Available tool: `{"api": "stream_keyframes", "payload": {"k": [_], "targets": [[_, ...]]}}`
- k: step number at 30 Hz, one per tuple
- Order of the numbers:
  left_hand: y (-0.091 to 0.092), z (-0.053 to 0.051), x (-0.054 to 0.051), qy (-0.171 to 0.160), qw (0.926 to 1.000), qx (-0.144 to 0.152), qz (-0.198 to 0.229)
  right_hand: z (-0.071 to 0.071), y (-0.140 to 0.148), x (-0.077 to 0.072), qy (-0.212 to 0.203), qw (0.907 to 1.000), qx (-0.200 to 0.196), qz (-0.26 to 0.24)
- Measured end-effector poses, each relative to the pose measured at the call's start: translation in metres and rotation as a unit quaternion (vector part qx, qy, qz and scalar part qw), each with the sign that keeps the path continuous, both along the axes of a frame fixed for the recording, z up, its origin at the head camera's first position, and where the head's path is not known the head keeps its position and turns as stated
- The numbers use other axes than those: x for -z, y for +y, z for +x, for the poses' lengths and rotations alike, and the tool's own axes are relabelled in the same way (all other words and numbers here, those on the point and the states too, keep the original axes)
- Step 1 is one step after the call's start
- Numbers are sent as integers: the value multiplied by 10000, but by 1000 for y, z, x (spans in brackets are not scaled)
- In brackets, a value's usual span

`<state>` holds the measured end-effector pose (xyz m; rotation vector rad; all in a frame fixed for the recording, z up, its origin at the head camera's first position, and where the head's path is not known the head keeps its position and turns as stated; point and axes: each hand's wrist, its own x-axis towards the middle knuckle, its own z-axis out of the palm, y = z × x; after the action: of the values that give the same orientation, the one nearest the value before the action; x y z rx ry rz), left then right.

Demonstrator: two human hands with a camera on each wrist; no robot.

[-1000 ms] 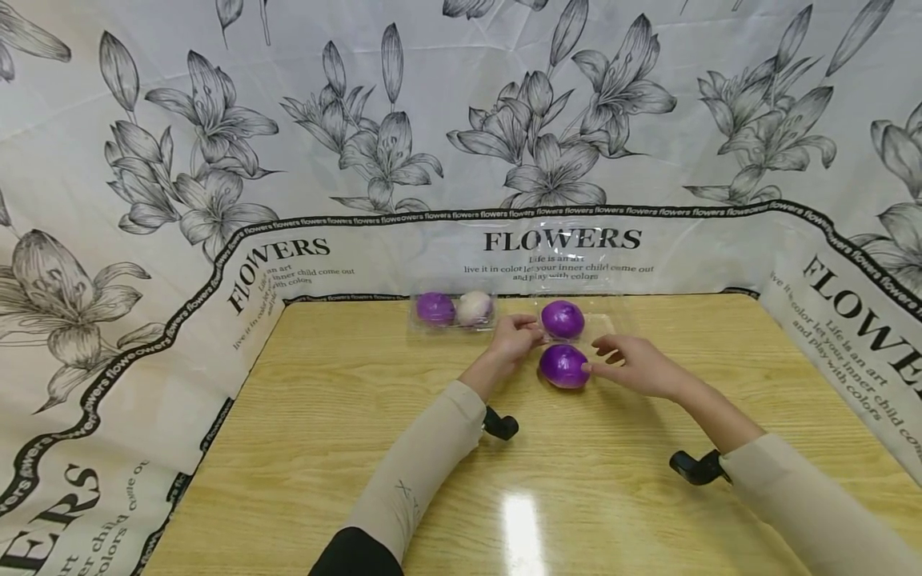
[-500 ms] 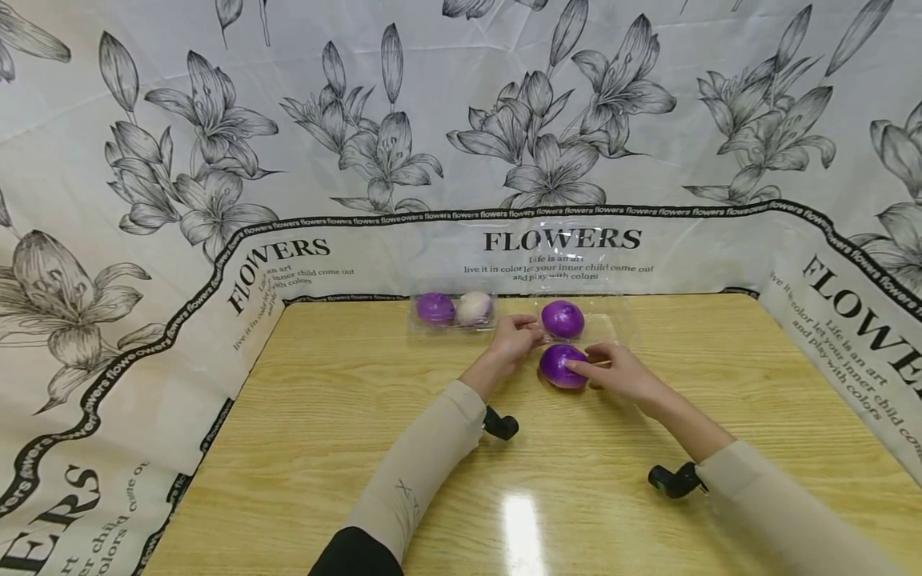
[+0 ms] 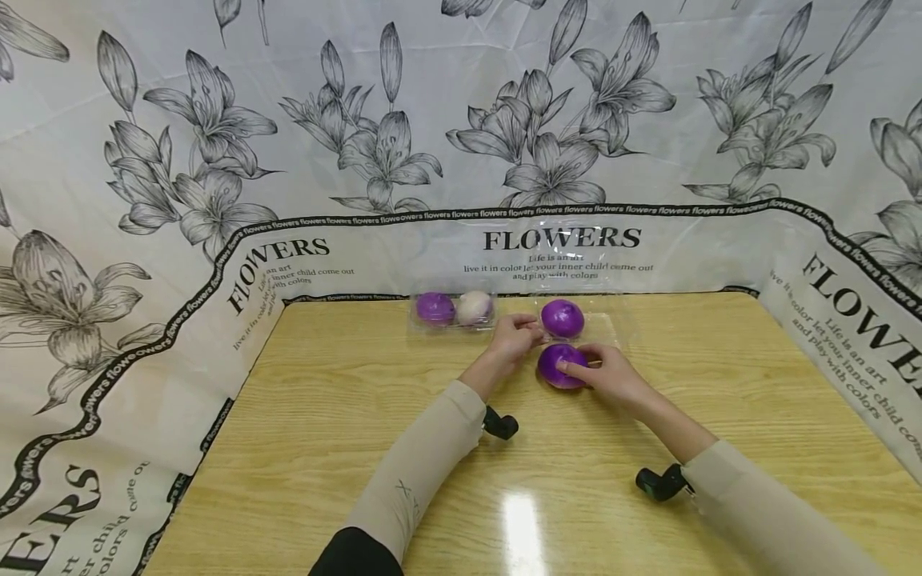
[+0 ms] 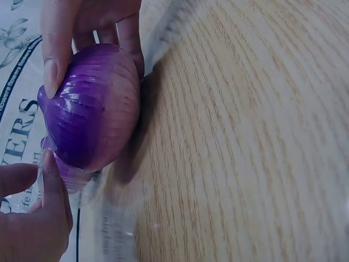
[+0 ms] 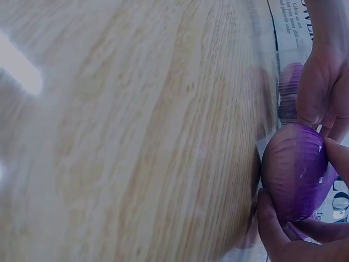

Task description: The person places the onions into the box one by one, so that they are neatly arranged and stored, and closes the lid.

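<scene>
My right hand (image 3: 608,376) grips a purple onion (image 3: 562,366) with a ribbed skin, paler on its underside; the right wrist view shows the thumb and fingers around that onion (image 5: 297,172). Directly behind it is a clear plastic box (image 3: 599,326), its transparent lid (image 3: 576,248) raised. A second purple onion (image 3: 563,319) sits in the box's left half. My left hand (image 3: 513,340) is at the box's left front corner. In the left wrist view, thumb and finger of the left hand (image 4: 41,210) pinch the clear plastic edge.
To the left, another clear box (image 3: 452,324) holds a purple onion (image 3: 435,309) and a whitish round one (image 3: 475,308) with a purple edge. Behind the wooden table (image 3: 324,416) hangs a flower-printed cloth (image 3: 396,256).
My right hand has moved left from beside the front onion and closed its fingers around it. The onion has shifted very slightly left. My left hand has stayed put.
</scene>
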<state>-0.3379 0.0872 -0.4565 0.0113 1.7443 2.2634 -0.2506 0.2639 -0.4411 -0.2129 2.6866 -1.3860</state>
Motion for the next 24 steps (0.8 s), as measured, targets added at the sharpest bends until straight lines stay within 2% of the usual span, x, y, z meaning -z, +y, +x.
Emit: {"api": "stream_keyframes", "payload": {"k": [7,11,19,24], "targets": [[1,0,-1,-17,9999,-25,164,4,2,-2,-231,9996,32,131],[2,0,-1,-21,9998,-61,185,9,4,-9,-303,9994,-4,173],[2,-1,-1,40,9999,-65,77,17,11,-31,-95,9997,-106,178],[1,0,-1,-10,10000,19,77,16,21,-44,301,9987,-11,423]]}}
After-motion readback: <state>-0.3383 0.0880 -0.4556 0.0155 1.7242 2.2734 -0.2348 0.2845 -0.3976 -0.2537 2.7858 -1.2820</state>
